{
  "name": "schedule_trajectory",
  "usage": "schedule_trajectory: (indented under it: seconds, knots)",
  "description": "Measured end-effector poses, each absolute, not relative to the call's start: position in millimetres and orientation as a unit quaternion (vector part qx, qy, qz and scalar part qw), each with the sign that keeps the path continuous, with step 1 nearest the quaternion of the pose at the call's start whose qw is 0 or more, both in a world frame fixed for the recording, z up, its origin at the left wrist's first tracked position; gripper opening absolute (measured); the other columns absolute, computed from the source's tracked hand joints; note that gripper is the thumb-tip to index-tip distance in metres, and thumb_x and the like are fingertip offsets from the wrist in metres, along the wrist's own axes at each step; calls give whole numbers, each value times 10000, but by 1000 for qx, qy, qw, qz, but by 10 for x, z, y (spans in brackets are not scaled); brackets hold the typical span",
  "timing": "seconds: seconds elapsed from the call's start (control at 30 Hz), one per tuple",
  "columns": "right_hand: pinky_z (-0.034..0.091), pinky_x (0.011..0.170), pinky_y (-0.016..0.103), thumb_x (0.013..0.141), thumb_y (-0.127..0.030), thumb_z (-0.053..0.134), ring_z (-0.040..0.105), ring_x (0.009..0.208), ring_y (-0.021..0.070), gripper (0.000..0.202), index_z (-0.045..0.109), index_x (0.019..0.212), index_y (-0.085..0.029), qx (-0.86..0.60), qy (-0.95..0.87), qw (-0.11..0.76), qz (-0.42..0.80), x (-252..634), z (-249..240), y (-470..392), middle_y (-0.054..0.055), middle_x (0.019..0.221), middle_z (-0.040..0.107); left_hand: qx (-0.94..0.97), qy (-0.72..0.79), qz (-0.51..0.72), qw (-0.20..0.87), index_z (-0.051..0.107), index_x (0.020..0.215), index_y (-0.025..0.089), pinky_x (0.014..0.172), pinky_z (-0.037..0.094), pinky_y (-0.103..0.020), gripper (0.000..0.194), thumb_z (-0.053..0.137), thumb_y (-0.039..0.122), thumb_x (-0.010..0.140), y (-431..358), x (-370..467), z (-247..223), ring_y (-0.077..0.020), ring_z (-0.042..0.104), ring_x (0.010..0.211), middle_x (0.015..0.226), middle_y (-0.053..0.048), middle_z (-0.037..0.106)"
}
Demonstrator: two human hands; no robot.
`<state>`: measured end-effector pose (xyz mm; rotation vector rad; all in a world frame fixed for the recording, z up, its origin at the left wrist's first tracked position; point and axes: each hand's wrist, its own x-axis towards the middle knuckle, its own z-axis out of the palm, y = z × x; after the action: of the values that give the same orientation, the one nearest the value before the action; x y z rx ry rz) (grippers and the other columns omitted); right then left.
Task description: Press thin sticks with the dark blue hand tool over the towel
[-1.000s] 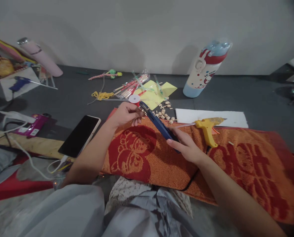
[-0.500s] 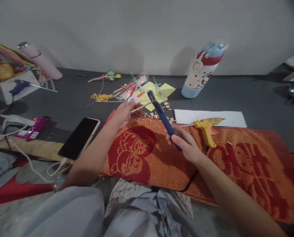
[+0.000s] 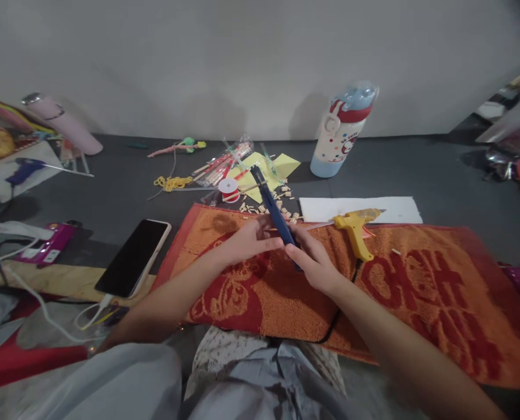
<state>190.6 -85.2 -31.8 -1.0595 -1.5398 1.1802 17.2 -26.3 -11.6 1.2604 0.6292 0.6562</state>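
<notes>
My right hand (image 3: 315, 256) is wrapped round the lower end of a long dark blue, stapler-shaped tool (image 3: 273, 207), which points up and away. My left hand (image 3: 255, 238) closes on the same tool from the left, thumb along its lower part and fingers partly hidden behind. A thin wooden stick (image 3: 239, 193) lies crosswise at the tool's upper end, seemingly caught in its jaws; no hand touches it. Behind the stick stands a white-topped spool with red winding (image 3: 228, 188). Small cut wooden pieces (image 3: 283, 209) are scattered just beyond the towel (image 3: 304, 297) beneath my hands.
To the right, a yellow glue gun (image 3: 355, 227) rests by a white board (image 3: 400, 209). A bottle (image 3: 341, 137) stands behind. Yellow paper (image 3: 288, 166), packaged sticks (image 3: 225, 160) and yellow yarn (image 3: 172, 184) lie at the back. A phone (image 3: 133, 256) on a cable is left.
My left hand has let go of the wooden stick and moved down and right onto the blue tool. The stick stays at the tool's upper end. The view has shifted slightly.
</notes>
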Motion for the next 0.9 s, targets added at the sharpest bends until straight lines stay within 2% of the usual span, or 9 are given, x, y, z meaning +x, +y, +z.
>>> schedule_trajectory:
  seconds: [0.07,0.17,0.33,0.43,0.57,0.9]
  knots:
    - [477,912,420,906,-511,509,611,1017,263,520,518,1325,-204,-434,-637,447,454,1884,-352,-855,105,1165,646,555,311,326,700,607,1130,155,987,472,-397,687,831,517,591,-307,231,-154,-285,601,1152,1256,-146,627]
    - [479,931,451,921,-479,486,612,1074,285,518,486,1368,-217,-448,-644,443,434,1857,-388,-861,109,1206,649,543,345,351,680,613,1049,140,948,481,-372,621,826,515,602,-343,280,-186,-274,604,1111,1169,-131,654]
    - [502,873,441,943,-481,430,645,953,270,488,509,1317,-179,-462,-650,422,432,1832,-395,-874,117,1086,674,532,368,371,666,580,996,142,835,500,-324,635,842,526,563,-366,307,-205,-240,629,997,1061,-109,665]
    - [510,834,426,942,-496,418,646,900,262,492,514,1284,-155,-467,-652,414,431,1832,-381,-880,116,1002,672,529,369,383,661,569,984,141,834,496,-317,633,810,569,585,-382,315,-213,-226,632,970,1014,-102,666]
    - [511,803,401,946,-479,415,641,866,249,459,507,1266,-163,-462,-666,410,418,1840,-350,-892,97,933,664,523,367,395,660,563,978,144,827,498,-316,605,809,551,605,-413,320,-214,-229,630,973,1022,-103,660]
    - [499,744,386,941,-487,419,628,810,251,478,496,1278,-157,-475,-677,397,398,1848,-323,-913,83,853,652,510,358,406,669,570,983,149,839,494,-310,591,820,528,603,-454,328,-186,-232,624,1008,1022,-97,663]
